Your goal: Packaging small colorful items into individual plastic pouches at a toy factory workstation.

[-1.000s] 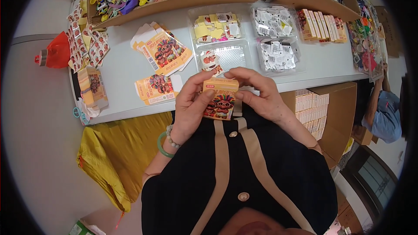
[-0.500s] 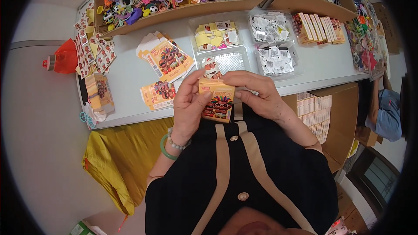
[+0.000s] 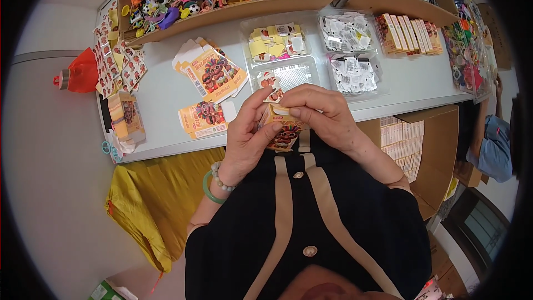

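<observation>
A small orange carton [image 3: 284,138] with a colourful cartoon print is held between my hands, just in front of my chest at the table's near edge. My left hand [image 3: 245,134] wraps its left side, thumb across the printed face. At the carton's upper end, the thumb and fingers of my right hand [image 3: 328,115] pinch the top edge by the flap. What is inside the carton cannot be seen. Right behind it, stickers with printed faces [image 3: 268,80] lie in a clear plastic tray [image 3: 312,72].
Flat cartons [image 3: 214,75] lie left of the trays, with sticker sheets [image 3: 130,66] further left. Trays of white packets [image 3: 347,32] stand right. Filled cartons [image 3: 408,33] stand in a row. A big box of hair ties and trinkets [image 3: 233,6] borders the back; an open cardboard box [image 3: 436,158] sits lower right.
The carton has tipped and turned slightly in my left hand. My right thumb and fingers have shifted from its right side to its top edge.
</observation>
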Action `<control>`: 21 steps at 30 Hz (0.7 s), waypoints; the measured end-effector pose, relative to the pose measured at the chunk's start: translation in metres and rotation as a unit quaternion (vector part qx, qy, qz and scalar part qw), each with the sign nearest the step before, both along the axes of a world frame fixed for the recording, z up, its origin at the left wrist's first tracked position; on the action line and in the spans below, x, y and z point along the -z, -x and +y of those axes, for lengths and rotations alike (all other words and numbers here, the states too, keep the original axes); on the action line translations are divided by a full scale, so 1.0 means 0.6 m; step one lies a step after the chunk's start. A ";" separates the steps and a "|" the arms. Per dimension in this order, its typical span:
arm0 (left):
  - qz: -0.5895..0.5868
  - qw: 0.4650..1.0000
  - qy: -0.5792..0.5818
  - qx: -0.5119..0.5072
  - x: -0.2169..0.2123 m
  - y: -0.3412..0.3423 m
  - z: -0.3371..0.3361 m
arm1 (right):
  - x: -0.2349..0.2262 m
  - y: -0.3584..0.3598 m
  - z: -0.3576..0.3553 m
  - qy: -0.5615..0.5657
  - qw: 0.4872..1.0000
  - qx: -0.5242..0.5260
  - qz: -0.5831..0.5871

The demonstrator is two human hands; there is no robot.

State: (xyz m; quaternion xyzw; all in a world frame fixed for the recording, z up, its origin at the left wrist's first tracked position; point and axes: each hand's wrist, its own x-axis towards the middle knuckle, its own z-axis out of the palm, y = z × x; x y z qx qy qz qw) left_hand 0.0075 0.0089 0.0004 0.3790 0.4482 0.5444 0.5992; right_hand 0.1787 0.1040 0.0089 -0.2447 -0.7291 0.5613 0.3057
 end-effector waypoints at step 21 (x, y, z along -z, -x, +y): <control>-0.025 0.999 0.027 0.029 0.012 0.005 0.004 | -0.023 0.002 0.020 -0.094 0.986 -0.099 -0.100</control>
